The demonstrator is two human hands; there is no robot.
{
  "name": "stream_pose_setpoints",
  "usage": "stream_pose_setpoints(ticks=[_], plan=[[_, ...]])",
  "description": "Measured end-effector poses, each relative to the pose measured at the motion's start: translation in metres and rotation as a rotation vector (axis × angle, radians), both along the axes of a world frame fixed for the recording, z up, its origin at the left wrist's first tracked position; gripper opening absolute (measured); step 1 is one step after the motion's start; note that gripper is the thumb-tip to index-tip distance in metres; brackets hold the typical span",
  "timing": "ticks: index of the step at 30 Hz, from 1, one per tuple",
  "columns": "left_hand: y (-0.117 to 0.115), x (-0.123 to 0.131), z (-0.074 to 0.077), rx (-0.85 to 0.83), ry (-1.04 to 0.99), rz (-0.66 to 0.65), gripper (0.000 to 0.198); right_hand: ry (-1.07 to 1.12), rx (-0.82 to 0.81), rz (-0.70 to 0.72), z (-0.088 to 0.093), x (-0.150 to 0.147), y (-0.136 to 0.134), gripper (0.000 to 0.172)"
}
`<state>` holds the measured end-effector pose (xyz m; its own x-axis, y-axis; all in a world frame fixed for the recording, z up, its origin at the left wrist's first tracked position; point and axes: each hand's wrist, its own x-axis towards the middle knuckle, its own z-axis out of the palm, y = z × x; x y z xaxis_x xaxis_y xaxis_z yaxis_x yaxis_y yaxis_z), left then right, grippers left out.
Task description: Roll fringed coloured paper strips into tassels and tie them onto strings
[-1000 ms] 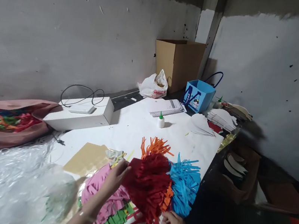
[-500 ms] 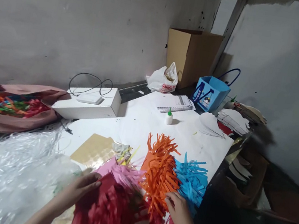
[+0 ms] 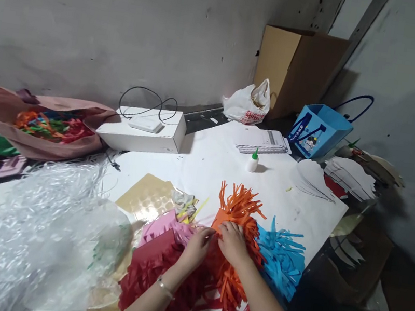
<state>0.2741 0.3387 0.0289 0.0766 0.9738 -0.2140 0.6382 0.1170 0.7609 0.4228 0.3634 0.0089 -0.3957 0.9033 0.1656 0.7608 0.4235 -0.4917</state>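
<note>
Right hand on orange fringe, fingers bent; left hand at its left edge, fingertips together. Can't tell if either grips. Orange lies on the near tabletop between red fringe and blue fringe, probably grouped by colour within easy reach.

The right hand hides part of the orange fringed paper.
</note>
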Motion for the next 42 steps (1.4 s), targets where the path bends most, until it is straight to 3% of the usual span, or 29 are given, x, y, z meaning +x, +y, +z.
stream_pose_setpoints(ticks=[3,6,9,12,16,20,23,26,30,36,42], plan=[[0.027,0.008,-0.023,-0.101,0.106,0.096,0.029,-0.016,-0.012,-0.010,-0.011,0.009,0.002,0.026],[0.046,0.007,-0.032,-0.185,0.148,0.153,0.023,0.005,-0.016,-0.033,-0.020,0.026,-0.007,0.028],[0.055,0.007,-0.028,-0.276,0.110,0.125,0.009,0.104,0.007,-0.042,-0.024,0.041,-0.016,0.027],[0.056,0.009,-0.014,-0.304,0.012,0.083,0.016,0.219,0.085,-0.113,-0.016,0.052,-0.025,0.027],[0.042,0.007,0.017,-0.327,-0.173,0.060,0.026,0.323,0.236,-0.164,0.020,0.057,-0.042,0.030],[0.012,-0.003,0.054,-0.366,-0.577,0.101,0.036,0.350,0.302,0.041,0.062,0.043,-0.061,0.038],[-0.012,-0.014,0.070,-0.348,-0.708,0.146,0.035,0.258,0.243,0.203,0.078,0.024,-0.070,0.039],[-0.032,-0.024,0.072,-0.329,-0.698,0.226,0.032,0.200,0.147,0.221,0.078,0.014,-0.074,0.027],[-0.049,-0.035,0.070,-0.321,-0.682,0.347,0.033,0.194,0.043,0.182,0.068,0.028,-0.074,0.017],[-0.062,-0.040,0.075,-0.334,-0.623,0.391,0.034,0.211,0.047,-0.014,0.071,0.049,-0.081,0.016],[-0.065,-0.034,0.076,-0.287,-0.603,0.353,0.039,0.304,-0.022,0.151,0.079,0.012,-0.096,0.014]])
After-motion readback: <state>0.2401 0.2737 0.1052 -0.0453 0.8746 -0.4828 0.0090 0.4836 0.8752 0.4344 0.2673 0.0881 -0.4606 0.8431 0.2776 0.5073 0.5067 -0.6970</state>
